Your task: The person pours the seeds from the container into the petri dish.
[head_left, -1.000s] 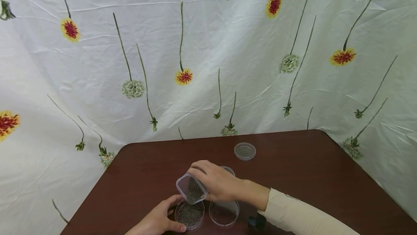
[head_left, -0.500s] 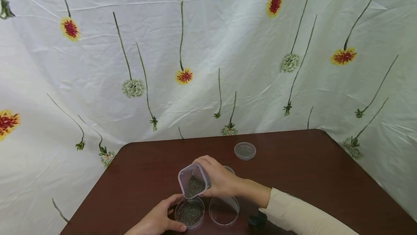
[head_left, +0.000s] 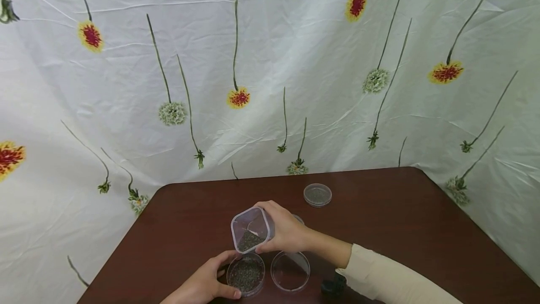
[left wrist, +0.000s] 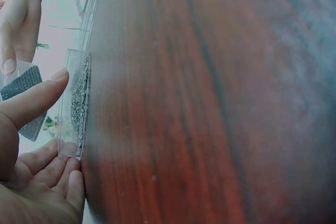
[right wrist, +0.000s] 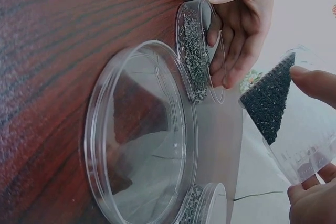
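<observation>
My left hand (head_left: 206, 278) holds a clear petri dish (head_left: 264, 272) on the table, thumb at the near side and fingers at the far side. Dark grey granules cover the dish's floor. Just above its far rim, my right hand (head_left: 287, 229) grips a clear square plastic tub (head_left: 242, 222), tilted with its mouth toward the dish. In the right wrist view, more granules (right wrist: 269, 98) lie heaped in a wedge inside the tub. I see no grains falling. Beside the filled dish, an empty petri dish (head_left: 290, 276) lies near my right forearm.
At the back of the dark brown table (head_left: 202, 210) is a petri dish (head_left: 317, 195) with greyish contents. Another round dish (head_left: 297, 218) is mostly hidden behind my right hand. A small black object (head_left: 333, 286) shows below the right sleeve. A flower-print cloth (head_left: 202, 140) hangs behind the table.
The tub has risen slightly and tipped back toward upright, its mouth drawing away from the dish. The granules in it look fewer. My left hand and the dish have stayed put.
</observation>
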Tool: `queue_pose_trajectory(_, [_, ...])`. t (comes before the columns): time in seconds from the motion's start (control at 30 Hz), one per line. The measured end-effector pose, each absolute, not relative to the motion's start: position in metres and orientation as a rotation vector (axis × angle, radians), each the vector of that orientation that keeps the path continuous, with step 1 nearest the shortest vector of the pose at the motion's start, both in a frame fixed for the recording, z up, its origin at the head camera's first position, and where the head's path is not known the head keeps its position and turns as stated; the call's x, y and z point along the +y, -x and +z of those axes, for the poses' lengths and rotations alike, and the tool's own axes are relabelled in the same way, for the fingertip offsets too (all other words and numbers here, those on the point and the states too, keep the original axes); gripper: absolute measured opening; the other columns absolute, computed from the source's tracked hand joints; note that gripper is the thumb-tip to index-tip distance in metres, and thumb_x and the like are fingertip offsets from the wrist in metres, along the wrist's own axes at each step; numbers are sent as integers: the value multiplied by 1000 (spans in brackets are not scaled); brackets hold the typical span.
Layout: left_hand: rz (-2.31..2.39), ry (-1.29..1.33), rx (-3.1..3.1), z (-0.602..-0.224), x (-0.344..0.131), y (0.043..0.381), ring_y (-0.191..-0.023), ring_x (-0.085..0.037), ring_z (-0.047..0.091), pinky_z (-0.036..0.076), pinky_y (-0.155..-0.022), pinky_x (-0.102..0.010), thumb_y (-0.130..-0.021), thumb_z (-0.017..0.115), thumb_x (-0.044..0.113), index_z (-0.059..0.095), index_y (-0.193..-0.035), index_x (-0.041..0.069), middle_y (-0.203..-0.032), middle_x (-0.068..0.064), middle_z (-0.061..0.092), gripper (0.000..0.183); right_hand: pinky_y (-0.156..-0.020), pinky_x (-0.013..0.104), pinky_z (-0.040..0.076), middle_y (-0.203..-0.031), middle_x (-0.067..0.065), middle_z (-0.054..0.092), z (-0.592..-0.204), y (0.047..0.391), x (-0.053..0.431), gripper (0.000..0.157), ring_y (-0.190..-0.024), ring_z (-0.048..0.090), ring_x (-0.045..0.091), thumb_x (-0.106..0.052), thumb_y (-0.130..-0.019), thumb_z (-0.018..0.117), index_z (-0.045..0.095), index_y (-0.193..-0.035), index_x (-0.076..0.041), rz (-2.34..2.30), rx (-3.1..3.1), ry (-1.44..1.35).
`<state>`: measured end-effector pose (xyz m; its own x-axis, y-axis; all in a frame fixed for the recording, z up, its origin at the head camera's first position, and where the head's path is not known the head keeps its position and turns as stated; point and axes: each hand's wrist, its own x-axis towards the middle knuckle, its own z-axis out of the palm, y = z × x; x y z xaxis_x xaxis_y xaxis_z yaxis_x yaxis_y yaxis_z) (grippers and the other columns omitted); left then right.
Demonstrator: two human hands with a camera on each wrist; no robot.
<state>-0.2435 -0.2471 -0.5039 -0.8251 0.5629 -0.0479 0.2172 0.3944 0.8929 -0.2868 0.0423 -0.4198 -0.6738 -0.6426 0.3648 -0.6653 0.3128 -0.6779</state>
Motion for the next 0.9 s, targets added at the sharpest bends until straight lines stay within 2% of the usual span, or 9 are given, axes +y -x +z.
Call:
queue_pose_trajectory(0.13, [1451, -654, 2269, -482, -238, 232, -128, -31, 55, 52, -96, -34, -81, 91, 19, 43, -147, -10, -146, -24, 49, 87, -87, 29, 52, -132, 7, 54, -421, 287, 44, 90, -114, 57, 32, -24, -72, 98, 48, -146, -17, 1385, -2536, -1232])
queue_pose_trajectory(0.23, [1482, -687, 2235, -477, -236, 229, -127, -33, 55, 54, -95, -37, -82, 90, 13, 44, -146, -11, -146, -23, 49, 83, -88, 30, 52, -132, 5, 54, -421, 288, 44, 91, -115, 57, 32, -26, -72, 98, 47, -147, -17, 1430, -2546, -1207])
queue_pose_trajectory(0.33, [1461, -729, 2253, -476, -236, 229, -127, -29, 56, 53, -95, -34, -83, 90, 14, 44, -146, -11, -145, -23, 50, 82, -89, 29, 51, -133, 4, 54, -423, 288, 45, 91, -116, 58, 31, -26, -73, 97, 47, -148, -18, 1557, -2559, -1161])
queue_pose_trajectory(0.57, [1463, -700, 2262, -475, -235, 226, -129, -28, 54, 52, -97, -32, -83, 89, 16, 43, -146, -12, -147, -25, 48, 83, -94, 38, 54, -143, 17, 51, -428, 287, 46, 81, -133, 51, 36, 2, -80, 85, 43, -150, -5, 2506, -2290, -932])
queue_pose_trajectory(0.67, [1456, -708, 2262, -476, -236, 227, -128, -25, 55, 52, -96, -30, -83, 89, 16, 43, -146, -12, -147, -24, 49, 83, -97, 39, 52, -144, 17, 50, -429, 285, 46, 82, -136, 48, 32, 3, -81, 83, 41, -151, -3, 2644, -2219, -845])
queue_pose_trajectory(0.73, [1452, -704, 2268, -475, -235, 227, -130, -28, 54, 52, -98, -33, -83, 89, 16, 43, -146, -12, -146, -24, 49, 82, -98, 39, 51, -144, 18, 50, -428, 284, 46, 81, -135, 48, 32, 4, -82, 82, 40, -151, -1, 2669, -2191, -829])
queue_pose_trajectory(0.9, [1467, -654, 2285, -467, -230, 221, -132, -43, 48, 48, -103, -50, -81, 89, 6, 45, -145, -13, -146, -27, 48, 80, -95, 37, 52, -145, 22, 47, -427, 286, 47, 80, -135, 47, 34, 9, -82, 79, 39, -150, 1, 2706, -2136, -822])
